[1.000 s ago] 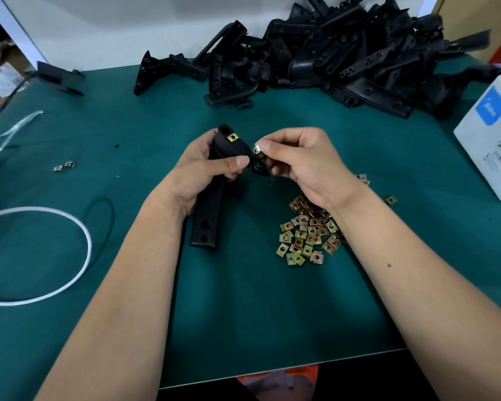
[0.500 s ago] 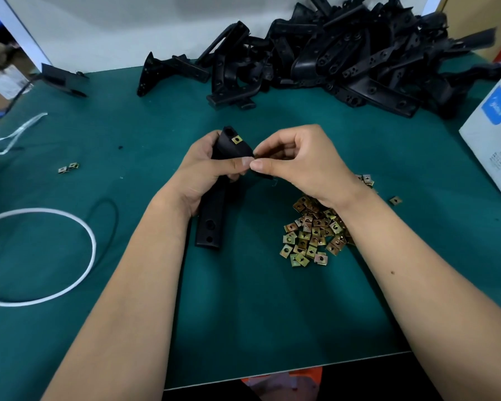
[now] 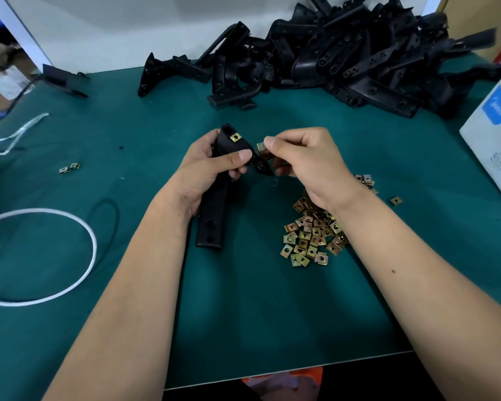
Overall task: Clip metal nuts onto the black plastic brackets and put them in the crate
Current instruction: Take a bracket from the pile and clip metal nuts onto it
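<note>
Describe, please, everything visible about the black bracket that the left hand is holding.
The black bracket is a long, matte bar that looks like plastic, with two round holes near its lower end, which lies at the green mat. Its upper end widens and carries one brass-coloured clip nut already fitted. The left hand grips the upper part, thumb across the front. A small tab sticks out to the right, where the right hand pinches a second nut close beside it.

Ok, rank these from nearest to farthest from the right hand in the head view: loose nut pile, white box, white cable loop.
From the right hand:
1. Loose nut pile, just under its wrist.
2. White box, at the table's right edge.
3. White cable loop, far left.
</note>
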Tool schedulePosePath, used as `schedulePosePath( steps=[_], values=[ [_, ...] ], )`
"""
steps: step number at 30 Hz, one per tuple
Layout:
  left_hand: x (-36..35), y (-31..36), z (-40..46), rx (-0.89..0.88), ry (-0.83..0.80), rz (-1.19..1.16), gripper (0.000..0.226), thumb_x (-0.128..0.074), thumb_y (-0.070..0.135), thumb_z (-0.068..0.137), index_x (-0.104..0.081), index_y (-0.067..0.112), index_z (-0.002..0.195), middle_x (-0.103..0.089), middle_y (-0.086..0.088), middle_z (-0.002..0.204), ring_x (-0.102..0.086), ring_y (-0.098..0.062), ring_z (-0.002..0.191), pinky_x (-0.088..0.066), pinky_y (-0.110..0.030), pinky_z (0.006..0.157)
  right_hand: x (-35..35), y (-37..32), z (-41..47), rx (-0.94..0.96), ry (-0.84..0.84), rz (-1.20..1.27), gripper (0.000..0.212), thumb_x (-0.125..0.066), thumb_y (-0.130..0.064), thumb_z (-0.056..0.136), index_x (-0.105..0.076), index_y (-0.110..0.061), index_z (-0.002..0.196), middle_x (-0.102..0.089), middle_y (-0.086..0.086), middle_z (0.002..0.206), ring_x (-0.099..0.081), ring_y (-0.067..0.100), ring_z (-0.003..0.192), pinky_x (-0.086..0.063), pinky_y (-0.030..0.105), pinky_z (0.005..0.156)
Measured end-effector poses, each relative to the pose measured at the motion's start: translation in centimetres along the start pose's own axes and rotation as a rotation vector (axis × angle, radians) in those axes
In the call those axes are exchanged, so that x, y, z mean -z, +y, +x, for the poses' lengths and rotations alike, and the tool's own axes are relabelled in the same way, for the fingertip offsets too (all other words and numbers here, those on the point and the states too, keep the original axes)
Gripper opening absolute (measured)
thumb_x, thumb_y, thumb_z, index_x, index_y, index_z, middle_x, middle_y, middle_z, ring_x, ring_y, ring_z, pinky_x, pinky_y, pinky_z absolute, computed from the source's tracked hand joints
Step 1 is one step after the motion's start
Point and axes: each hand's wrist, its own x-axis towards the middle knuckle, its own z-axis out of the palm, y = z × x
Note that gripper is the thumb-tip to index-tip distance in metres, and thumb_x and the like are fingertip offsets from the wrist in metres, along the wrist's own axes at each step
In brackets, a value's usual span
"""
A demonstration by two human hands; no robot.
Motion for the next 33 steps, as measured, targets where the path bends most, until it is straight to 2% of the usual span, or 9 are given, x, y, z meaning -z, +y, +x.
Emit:
schedulePosePath(
  steps=[6, 12, 15, 17, 20, 23, 27, 33],
  values=[
    [0.15, 0.03, 0.03, 0.008, -0.009, 0.003, 0.023, -0.076, 0.008, 0.083, -0.055, 0.011, 0.093, -0.066, -0.002, 0.072, -0.057, -0.007, 0.056, -0.048, -0.016, 0.055, 0.21, -0.20, -0.18, -0.074, -0.034, 0.132, 0.008, -0.072, -0.009, 0.094, -0.079, -0.010, 0.091, -0.073, 0.003, 0.083, -0.064, 0.011, 0.075, -0.052, 0.022, 0.063],
    [0.39, -0.15, 0.21, -0.004, -0.035, 0.042, 0.026, -0.078, 0.011, 0.081, -0.057, 0.011, 0.095, -0.064, -0.006, 0.073, -0.053, -0.012, 0.060, -0.048, -0.019, 0.059, 0.28, -0.31, -0.16, -0.073, -0.030, 0.124, 0.010, -0.072, -0.007, 0.094, -0.080, -0.010, 0.099, -0.073, 0.003, 0.083, -0.063, 0.011, 0.075, -0.051, 0.021, 0.063],
    [0.53, -0.29, 0.33, -0.002, -0.036, 0.014, 0.026, -0.079, 0.010, 0.081, -0.057, 0.010, 0.096, -0.064, -0.007, 0.075, -0.053, -0.016, 0.065, -0.048, -0.019, 0.058, 0.33, -0.32, -0.19, -0.047, -0.045, 0.141, 0.011, -0.070, -0.009, 0.096, -0.079, -0.014, 0.097, -0.070, 0.001, 0.087, -0.062, 0.011, 0.079, -0.052, 0.023, 0.067],
    [0.56, -0.33, 0.37, 0.000, -0.038, 0.001, 0.025, -0.079, 0.009, 0.081, -0.057, 0.010, 0.095, -0.063, -0.007, 0.075, -0.053, -0.017, 0.066, -0.047, -0.019, 0.058, 0.30, -0.36, -0.24, -0.041, -0.055, 0.137, 0.011, -0.068, -0.011, 0.098, -0.077, -0.016, 0.096, -0.068, 0.001, 0.083, -0.059, 0.012, 0.075, -0.050, 0.023, 0.063],
    [0.55, -0.36, 0.38, 0.000, -0.037, -0.004, 0.024, -0.078, 0.009, 0.081, -0.057, 0.010, 0.094, -0.064, -0.006, 0.074, -0.055, -0.014, 0.063, -0.048, -0.018, 0.058, 0.23, -0.36, -0.30, -0.050, -0.072, 0.165, 0.011, -0.066, -0.009, 0.100, -0.075, -0.014, 0.097, -0.069, 0.002, 0.079, -0.059, 0.011, 0.070, -0.050, 0.023, 0.059],
    [0.47, -0.29, 0.33, -0.002, -0.042, -0.017, 0.024, -0.076, 0.007, 0.081, -0.056, 0.009, 0.094, -0.065, -0.004, 0.073, -0.057, -0.011, 0.060, -0.048, -0.018, 0.057, 0.26, -0.30, -0.29, -0.052, -0.081, 0.196, 0.010, -0.067, -0.005, 0.098, -0.076, -0.008, 0.099, -0.072, 0.002, 0.083, -0.064, 0.009, 0.074, -0.053, 0.021, 0.065],
    [0.39, -0.21, 0.26, -0.001, -0.044, -0.045, 0.023, -0.075, 0.006, 0.081, -0.055, 0.008, 0.094, -0.065, -0.006, 0.075, -0.057, -0.012, 0.063, -0.048, -0.018, 0.057, 0.19, -0.32, -0.26, -0.023, -0.076, 0.108, 0.013, -0.070, 0.001, 0.094, -0.074, -0.008, 0.103, -0.072, 0.003, 0.086, -0.066, 0.010, 0.077, -0.054, 0.022, 0.066],
    [0.54, -0.20, 0.22, 0.010, -0.058, -0.035, 0.022, -0.076, 0.006, 0.082, -0.057, 0.010, 0.092, -0.064, -0.008, 0.075, -0.055, -0.013, 0.063, -0.047, -0.018, 0.058, 0.07, -0.36, -0.26, -0.004, -0.062, 0.078, 0.010, -0.074, 0.001, 0.090, -0.076, -0.008, 0.092, -0.074, 0.007, 0.081, -0.065, 0.016, 0.074, -0.055, 0.023, 0.064]
  ],
)
